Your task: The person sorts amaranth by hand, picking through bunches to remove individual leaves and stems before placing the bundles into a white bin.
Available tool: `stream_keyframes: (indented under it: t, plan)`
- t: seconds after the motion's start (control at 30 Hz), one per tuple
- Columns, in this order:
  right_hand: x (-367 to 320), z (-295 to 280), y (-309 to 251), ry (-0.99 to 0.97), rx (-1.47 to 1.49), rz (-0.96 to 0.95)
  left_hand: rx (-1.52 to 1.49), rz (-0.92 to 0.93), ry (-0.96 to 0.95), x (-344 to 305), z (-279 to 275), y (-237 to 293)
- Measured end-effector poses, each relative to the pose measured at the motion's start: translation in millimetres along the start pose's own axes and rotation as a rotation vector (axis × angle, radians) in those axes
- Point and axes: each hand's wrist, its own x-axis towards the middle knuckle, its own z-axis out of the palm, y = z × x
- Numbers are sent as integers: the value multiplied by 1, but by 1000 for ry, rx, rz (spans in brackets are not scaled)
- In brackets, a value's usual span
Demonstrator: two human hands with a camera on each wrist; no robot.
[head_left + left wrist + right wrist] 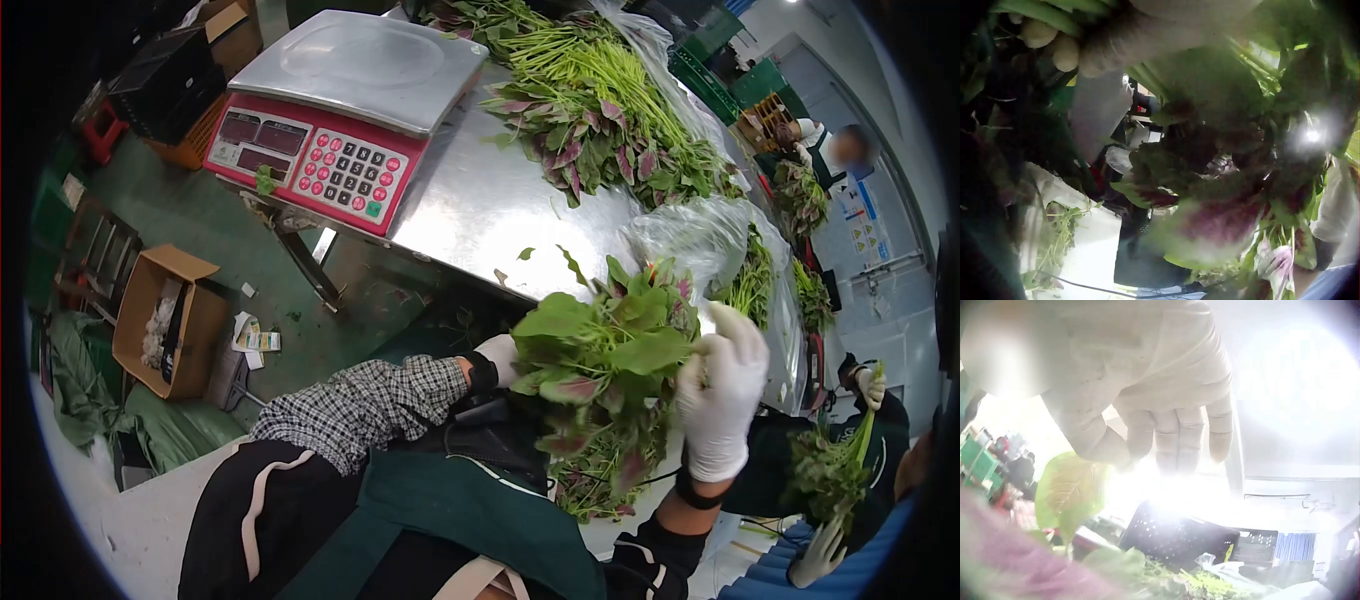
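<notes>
A bunch of amaranth point(610, 350), with broad green and purple leaves, is held up in front of the body. My gloved left hand point(497, 360) grips it, mostly hidden behind leaves in the head view; in the left wrist view its fingers point(1066, 53) curl round the green stems. At the bunch's right side is my gloved right hand point(722, 390). In the right wrist view, that hand's thumb and forefinger meet at the edge of a yellowish-green leaf point(1069, 490) and pinch it, while the other fingers bend downward.
A red scale point(330, 130) stands on the metal table point(480, 210), beside heaped amaranth point(610, 120) and clear plastic bags point(690, 240). Below the bunch, a white box point(1094, 256) holds loose greens. At the right, another person point(880, 450) handles greens; a cardboard box point(165, 330) sits on the floor.
</notes>
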Motion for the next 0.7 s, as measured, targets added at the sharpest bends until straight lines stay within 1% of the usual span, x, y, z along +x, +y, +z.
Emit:
stream_keyframes:
  t: [0.07,0.1,0.13,0.17,0.2,0.23,0.27,0.33,0.37,0.4,0.43,0.47,0.5,0.53,0.57,0.6,0.63,0.67,0.7]
  plan:
    - [-4,-21,7,69,196,158,24,-76,-64,2,5,-4]
    - [-13,-25,11,198,335,282,36,-116,-96,2,7,-5]
    - [-25,-30,16,329,472,401,39,-39,-30,0,7,-4]
    - [-48,-26,30,593,746,459,44,38,42,-1,7,-4]
    - [-63,-33,51,870,1160,533,47,112,117,-2,7,-4]
    - [-82,-41,61,891,1522,367,3,48,63,-3,6,-3]
    - [-83,-49,57,893,1876,180,-42,-15,8,-3,4,-1]
    - [-89,-31,36,858,1823,372,-86,-131,-83,-1,-6,6]
    - [-89,-18,26,622,1735,392,-91,-189,-125,-1,-14,16]
    - [-89,-9,11,442,1360,434,-96,-249,-168,-1,-18,21]
    - [-85,-1,-2,378,1201,416,-87,-219,-121,-1,-14,17]
    - [-76,-5,-18,246,1154,488,-78,-188,-75,-1,-5,9]
    - [-67,-4,-30,147,1159,480,-70,-155,-30,-1,2,2]
    - [-56,-2,-37,46,1096,377,3,-147,-34,0,6,-2]
    - [-44,3,-41,-34,958,184,76,-138,-36,1,9,-5]
    - [-32,7,-47,-164,841,-1,149,-130,-37,1,10,-6]
    - [-27,15,-58,-237,759,-129,93,-208,-46,1,7,-1]
    - [-23,22,-66,-307,672,-256,46,-231,-32,0,1,6]
    - [-18,25,-68,-336,523,-218,-1,-251,-18,0,-9,19]
